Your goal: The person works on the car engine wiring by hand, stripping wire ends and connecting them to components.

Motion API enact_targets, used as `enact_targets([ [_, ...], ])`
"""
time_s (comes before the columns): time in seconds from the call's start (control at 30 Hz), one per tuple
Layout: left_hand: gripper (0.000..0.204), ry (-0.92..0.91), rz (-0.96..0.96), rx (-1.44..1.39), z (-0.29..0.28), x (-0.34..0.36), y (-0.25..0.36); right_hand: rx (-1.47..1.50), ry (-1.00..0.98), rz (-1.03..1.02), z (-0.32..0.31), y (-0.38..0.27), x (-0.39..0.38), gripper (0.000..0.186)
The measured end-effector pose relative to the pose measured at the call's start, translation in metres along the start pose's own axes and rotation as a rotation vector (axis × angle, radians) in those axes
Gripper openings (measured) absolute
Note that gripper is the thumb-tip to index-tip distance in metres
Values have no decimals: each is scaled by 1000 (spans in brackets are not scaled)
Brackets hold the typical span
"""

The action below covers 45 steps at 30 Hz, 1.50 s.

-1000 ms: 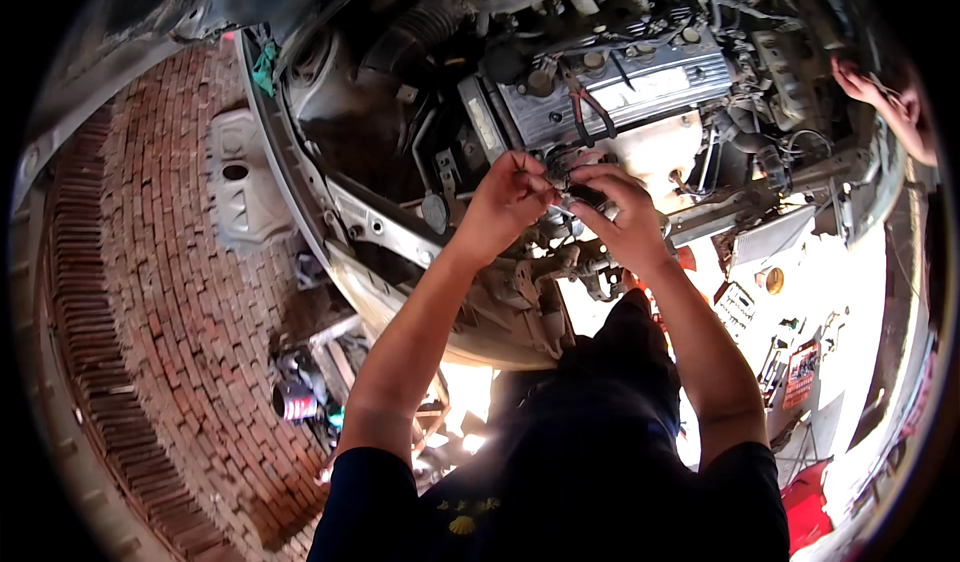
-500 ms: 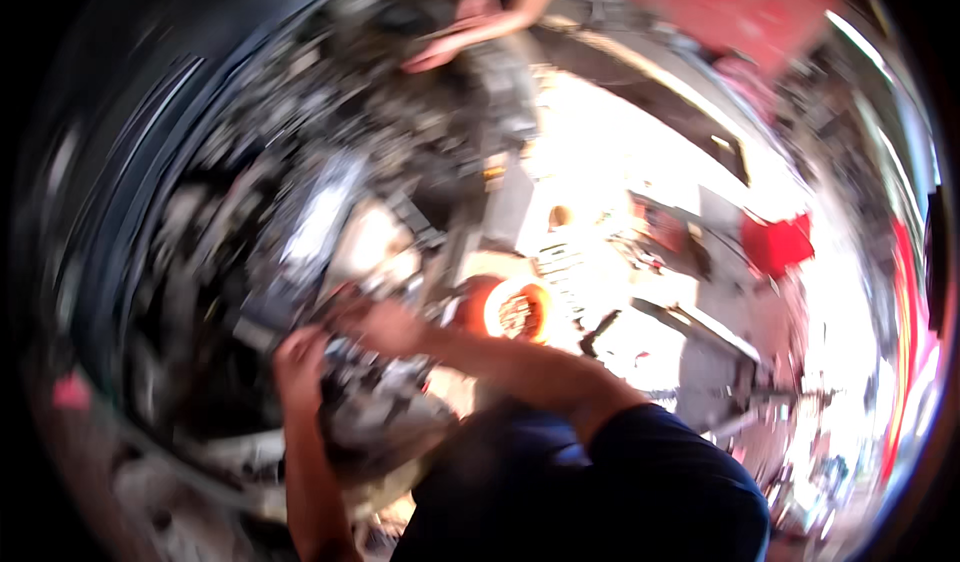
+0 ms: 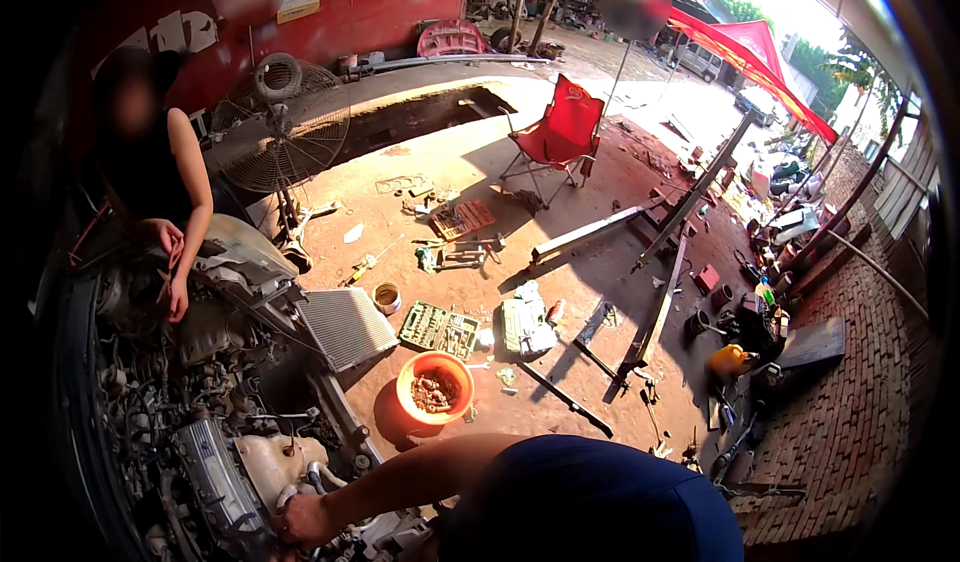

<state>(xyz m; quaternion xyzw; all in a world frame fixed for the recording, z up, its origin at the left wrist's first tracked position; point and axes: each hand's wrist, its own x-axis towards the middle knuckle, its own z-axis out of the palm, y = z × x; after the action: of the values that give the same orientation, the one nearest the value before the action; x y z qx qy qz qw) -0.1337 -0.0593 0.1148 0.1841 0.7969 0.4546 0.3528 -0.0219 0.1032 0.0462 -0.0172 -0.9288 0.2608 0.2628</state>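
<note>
My right hand [image 3: 306, 520] is low over the car engine [image 3: 215, 472], beside a beige cover [image 3: 275, 462] and a pale curved pipe [image 3: 318, 477]. Its fingers are curled down against the engine parts, and whatever lies in them is hidden. The right forearm crosses in from a dark blue sleeve [image 3: 610, 502]. My left hand is out of the picture. Left of my right hand runs a long silver engine cover [image 3: 212, 467], with hoses and wiring around it.
Across the engine bay stands another person [image 3: 150, 172], hands together. An orange bucket [image 3: 434, 387] of metal parts, a radiator [image 3: 348, 329], a green socket set [image 3: 440, 329], a large fan [image 3: 280, 127], a red folding chair [image 3: 563, 127] and long metal beams [image 3: 660, 312] occupy the ground.
The view has swung up and right, bringing the yard into sight. My left hand, earlier beside the right at the engine, has left the picture. My right hand remains at the engine.
</note>
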Motion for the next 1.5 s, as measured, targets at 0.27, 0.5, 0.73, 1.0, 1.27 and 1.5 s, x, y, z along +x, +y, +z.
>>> enact_targets([
  [0.27, 36, 81, -62, 79, 1, -7, 11, 246, 130, -150, 1, -12, 27, 24],
  [0.5, 42, 102, -1, 156, -2, 0, -5, 148, 239, -179, 39, 17, 27, 28],
  [0.73, 44, 203, 35, 193, 17, -6, 1, 220, -87, 259, 41, 11, 21, 42],
  [1.0, 14, 34, 212, -147, 64, 68, -33, 90, -288, 528, 10, 9, 2, 39],
  [1.27, 4, 161, 219, -257, 9, 20, -37, 479, 83, 453, -1, -19, 7, 19],
  [1.5, 6, 169, 272, -356, 17, 21, -43, 446, 172, 362, 14, -13, 0, 15],
])
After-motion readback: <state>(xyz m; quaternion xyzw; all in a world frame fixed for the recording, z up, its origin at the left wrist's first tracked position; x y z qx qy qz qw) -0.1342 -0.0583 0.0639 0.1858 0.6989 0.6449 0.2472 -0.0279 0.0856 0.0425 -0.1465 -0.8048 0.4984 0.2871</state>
